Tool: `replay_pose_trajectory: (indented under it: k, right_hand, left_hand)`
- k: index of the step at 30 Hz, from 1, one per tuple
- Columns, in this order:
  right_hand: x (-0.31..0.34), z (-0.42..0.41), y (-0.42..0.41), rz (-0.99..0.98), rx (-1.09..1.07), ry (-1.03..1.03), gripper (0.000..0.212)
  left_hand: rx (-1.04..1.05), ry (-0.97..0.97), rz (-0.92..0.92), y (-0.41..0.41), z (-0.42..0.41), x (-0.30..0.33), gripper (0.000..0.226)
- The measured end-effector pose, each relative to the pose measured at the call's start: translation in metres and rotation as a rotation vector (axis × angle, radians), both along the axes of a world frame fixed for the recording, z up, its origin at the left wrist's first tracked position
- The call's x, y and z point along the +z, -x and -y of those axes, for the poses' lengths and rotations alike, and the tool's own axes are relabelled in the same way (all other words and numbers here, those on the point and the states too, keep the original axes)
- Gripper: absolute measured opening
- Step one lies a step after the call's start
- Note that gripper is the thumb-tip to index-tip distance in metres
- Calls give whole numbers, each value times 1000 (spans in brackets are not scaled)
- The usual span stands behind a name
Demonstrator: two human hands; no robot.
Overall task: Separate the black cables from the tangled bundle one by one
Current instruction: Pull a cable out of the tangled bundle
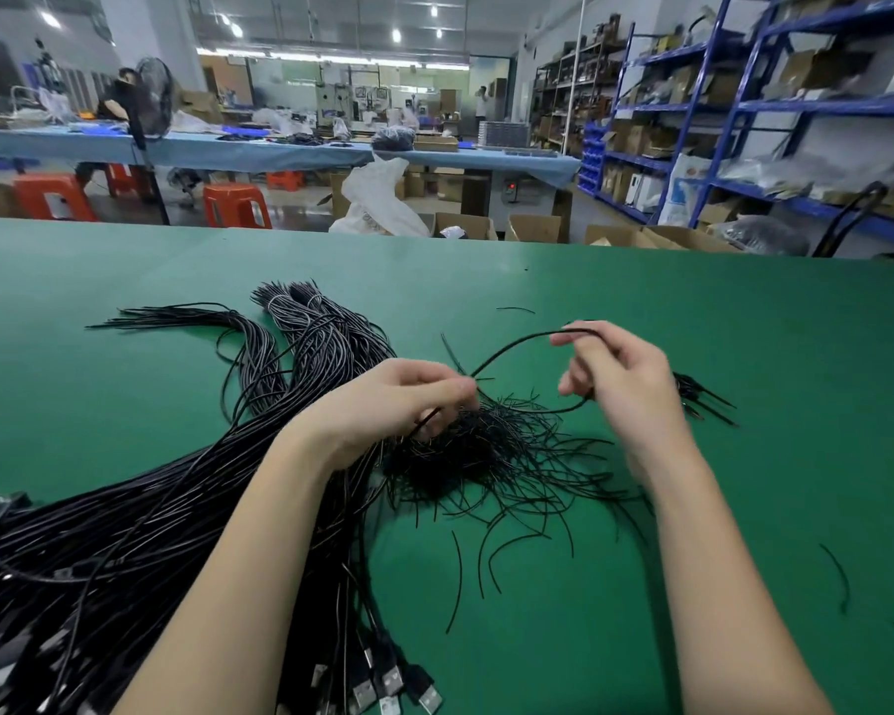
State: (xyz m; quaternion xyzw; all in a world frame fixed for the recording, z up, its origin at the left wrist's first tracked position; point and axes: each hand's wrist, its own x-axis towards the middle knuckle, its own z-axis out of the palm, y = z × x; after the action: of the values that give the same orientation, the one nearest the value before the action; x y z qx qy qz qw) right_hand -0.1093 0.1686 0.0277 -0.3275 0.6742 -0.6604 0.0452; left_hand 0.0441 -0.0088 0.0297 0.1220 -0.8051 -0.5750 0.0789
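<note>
Both hands are up over the green table (692, 353), working one thin black cable (512, 348) between them. The right hand (620, 374) has its fingers curled, thumb and forefinger pinching the cable at the top of its arc; the lower fingers curl round the cable's other run, which loops back down below the palm. The left hand (398, 399) is curled too, fingertips closed on the same cable where it drops toward the tangled bundle (476, 451). The cable arches clear of the table between the two hands.

Exactly how the left fingers grip is hard to make out, since the knuckles hide the fingertips and the strands beneath blur together. Behind the right hand a small bunch of cable ends (703, 399) pokes out, mostly hidden by the hand. The long cables (151, 534) on the left run off the lower edge of the view, with USB plugs (393, 683) showing near the bottom.

The bundle itself is a dense, dark nest of fine black strands lying just in front of the left hand, its loose ends fanning out over the green surface toward the right forearm. Single stray strands (837, 575) lie apart on the table to the right.
</note>
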Motion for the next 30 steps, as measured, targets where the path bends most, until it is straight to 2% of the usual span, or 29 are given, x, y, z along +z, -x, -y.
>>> replay_pose_trajectory:
  k: [1, 3, 5, 7, 9, 13, 15, 18, 20, 21, 22, 24, 25, 27, 28, 30]
  right_hand:
    - [1, -6, 5, 71, -39, 2, 22]
    - [-2, -21, 17, 52, -79, -188, 21]
    - [-1, -36, 22, -60, 76, -485, 20]
    - [5, -43, 18, -81, 295, -645, 23]
    - [10, -34, 8, -23, 405, -630, 43]
    - [3, 7, -20, 66, 417, -425, 17]
    - [-4, 17, -25, 102, 386, -352, 15]
    - [-5, 20, -25, 260, 438, -245, 28]
    - [-4, 20, -24, 249, 449, -190, 30]
    - [-4, 22, -25, 220, 451, -173, 28]
    - [-6, 24, -27, 201, 450, -161, 27]
    - [-10, 30, -32, 199, 449, -138, 25]
    - [-12, 33, -34, 207, 453, -116, 24]
    - [-15, 33, -37, 221, 500, -94, 22]
    - [-16, 33, -37, 221, 547, -114, 21]
    - [-17, 31, -38, 218, 649, -197, 19]
  left_hand:
    - [44, 88, 36, -2, 2, -1, 22]
    - [142, 235, 90, -3, 6, -6, 19]
    - [248, 425, 119, 1, 8, -12, 14]
    - [303, 590, 65, 4, 5, -13, 17]
    - [289, 724, -23, 9, 1, -15, 21]
    - [370, 846, -181, 15, -8, -18, 22]
    - [497, 838, -220, 18, -9, -22, 27]
    - [781, 604, -263, 20, -11, -21, 39]
    - [837, 453, -245, 20, -10, -17, 35]
    - [771, 333, -219, 21, -8, -15, 27]
    - [638, 126, -201, 21, -7, -11, 21]
    - [293, -357, -203, 20, -9, -6, 23]
    - [163, -520, -206, 19, -10, -4, 26]
    - [35, -656, -210, 20, -14, -4, 47]
    - [37, -681, -232, 22, -15, -4, 59]
    - [91, -720, -302, 26, -15, -5, 66]
